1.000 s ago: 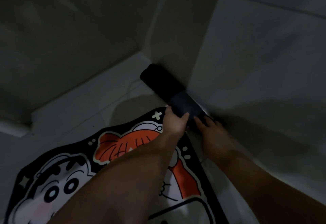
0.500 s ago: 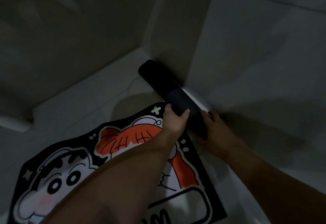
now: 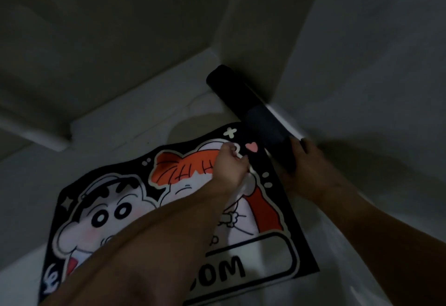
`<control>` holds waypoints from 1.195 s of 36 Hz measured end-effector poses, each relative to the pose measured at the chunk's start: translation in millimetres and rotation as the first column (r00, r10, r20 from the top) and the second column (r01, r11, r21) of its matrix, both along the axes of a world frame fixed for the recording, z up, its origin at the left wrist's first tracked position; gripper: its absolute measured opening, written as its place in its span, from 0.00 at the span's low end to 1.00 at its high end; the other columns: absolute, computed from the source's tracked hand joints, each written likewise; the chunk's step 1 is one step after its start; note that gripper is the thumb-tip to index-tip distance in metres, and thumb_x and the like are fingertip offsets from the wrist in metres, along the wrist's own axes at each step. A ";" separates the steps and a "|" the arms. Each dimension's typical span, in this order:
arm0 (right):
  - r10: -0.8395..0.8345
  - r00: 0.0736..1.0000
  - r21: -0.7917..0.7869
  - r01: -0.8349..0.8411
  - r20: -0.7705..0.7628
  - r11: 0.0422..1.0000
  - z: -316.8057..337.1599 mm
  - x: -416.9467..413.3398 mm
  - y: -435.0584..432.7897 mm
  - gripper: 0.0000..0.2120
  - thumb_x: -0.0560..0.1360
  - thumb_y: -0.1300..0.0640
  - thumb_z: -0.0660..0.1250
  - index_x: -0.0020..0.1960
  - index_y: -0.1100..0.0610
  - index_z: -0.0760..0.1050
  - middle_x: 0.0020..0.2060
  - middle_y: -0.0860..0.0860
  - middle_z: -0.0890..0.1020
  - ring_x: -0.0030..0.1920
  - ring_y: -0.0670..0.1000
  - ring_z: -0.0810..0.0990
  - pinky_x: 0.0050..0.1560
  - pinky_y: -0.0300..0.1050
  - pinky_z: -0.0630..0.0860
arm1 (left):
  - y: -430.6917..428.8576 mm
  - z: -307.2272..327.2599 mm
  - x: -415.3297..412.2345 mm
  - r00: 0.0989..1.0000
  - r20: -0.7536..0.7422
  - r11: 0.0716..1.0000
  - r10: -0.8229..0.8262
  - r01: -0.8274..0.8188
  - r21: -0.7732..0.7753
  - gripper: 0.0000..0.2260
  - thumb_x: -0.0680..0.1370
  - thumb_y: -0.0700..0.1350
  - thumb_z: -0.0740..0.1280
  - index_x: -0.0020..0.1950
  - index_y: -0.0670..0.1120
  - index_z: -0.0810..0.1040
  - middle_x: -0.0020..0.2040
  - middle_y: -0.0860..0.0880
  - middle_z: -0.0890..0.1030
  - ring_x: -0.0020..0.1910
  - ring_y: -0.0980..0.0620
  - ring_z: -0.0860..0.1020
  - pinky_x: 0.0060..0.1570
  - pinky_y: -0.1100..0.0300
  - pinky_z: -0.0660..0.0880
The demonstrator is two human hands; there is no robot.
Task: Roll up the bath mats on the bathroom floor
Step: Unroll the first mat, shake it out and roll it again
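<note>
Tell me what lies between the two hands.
In the head view, between left hand and right hand: the cartoon mat's black border with its pink heart.

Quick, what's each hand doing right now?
Left hand: loosely curled over the flat mat, holding nothing.
Right hand: closed on the dark roll.

Matt dark rolled mat (image 3: pixel 243 95), printed cloth mat (image 3: pixel 169 197), glossy tiled floor (image 3: pixel 135 122)

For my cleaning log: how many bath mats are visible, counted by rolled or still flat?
Rolled: 1, the dark rolled mat along the wall, right hand on it.
Flat: 1, the cartoon mat under the left hand.
Total: 2
</note>
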State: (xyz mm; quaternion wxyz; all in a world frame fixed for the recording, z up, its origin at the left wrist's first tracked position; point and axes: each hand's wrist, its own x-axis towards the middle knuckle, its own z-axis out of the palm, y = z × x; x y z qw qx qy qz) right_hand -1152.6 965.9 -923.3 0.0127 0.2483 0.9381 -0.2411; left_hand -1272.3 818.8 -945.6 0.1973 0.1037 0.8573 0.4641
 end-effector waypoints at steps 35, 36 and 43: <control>0.201 0.944 0.436 -0.301 0.260 0.848 -0.7 9.4 -84.6 0.20 0.71 0.53 0.63 0.62 0.57 0.71 0.63 0.60 0.70 0.61 0.62 0.66 0.59 0.55 0.68 | -395.6 0.4 62.3 0.729 -0.029 0.376 0.684 -0.387 -0.842 0.33 0.64 0.49 0.69 0.67 0.41 0.66 0.62 0.39 0.73 0.61 0.39 0.72 0.61 0.47 0.70; 0.195 0.945 0.446 -0.298 0.262 0.844 -0.8 9.5 -81.2 0.19 0.71 0.54 0.64 0.61 0.58 0.72 0.62 0.61 0.70 0.60 0.63 0.67 0.58 0.55 0.68 | -398.0 0.3 61.9 0.709 -0.041 0.376 0.704 -0.421 -0.825 0.31 0.65 0.47 0.69 0.66 0.40 0.66 0.61 0.39 0.73 0.60 0.39 0.72 0.61 0.47 0.70; 0.139 0.951 0.297 -0.221 0.275 0.929 -9.3 11.1 -89.7 0.16 0.76 0.52 0.60 0.59 0.59 0.71 0.60 0.63 0.68 0.59 0.65 0.66 0.57 0.59 0.69 | -430.9 7.9 59.7 0.692 -0.091 0.416 0.717 -0.528 -0.741 0.18 0.72 0.45 0.68 0.58 0.36 0.72 0.55 0.36 0.78 0.55 0.36 0.76 0.55 0.48 0.74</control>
